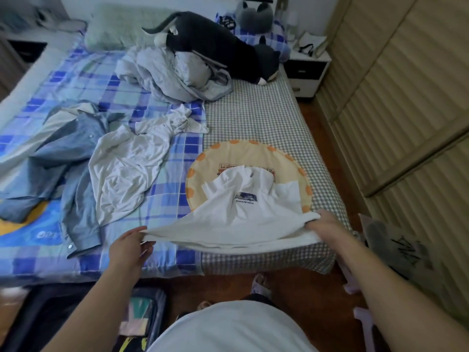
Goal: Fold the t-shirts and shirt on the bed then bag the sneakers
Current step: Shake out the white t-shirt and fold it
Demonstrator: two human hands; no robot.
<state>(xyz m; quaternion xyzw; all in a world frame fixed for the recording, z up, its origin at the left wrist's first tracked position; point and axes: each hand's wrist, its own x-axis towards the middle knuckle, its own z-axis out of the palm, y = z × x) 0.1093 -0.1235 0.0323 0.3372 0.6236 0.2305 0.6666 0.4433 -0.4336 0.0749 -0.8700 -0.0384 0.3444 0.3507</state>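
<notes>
— Pinching the hem of the white t-shirt: left hand at one corner, right hand bunching the other, hem stretched taut between.

— And the shirt's lie?

— Straight away from the grip, collar farthest, long axis running up the bed. Draped over a round orange-dotted cushion, print facing up.

— Nearer hand?

— Neither; roughly level, one per corner. Probably needs pulling flat before any fold.

— Others?

— Off to the left: crumpled pale t-shirt, then denim shirt, both unfolded. Sneakers: cannot tell.
</notes>
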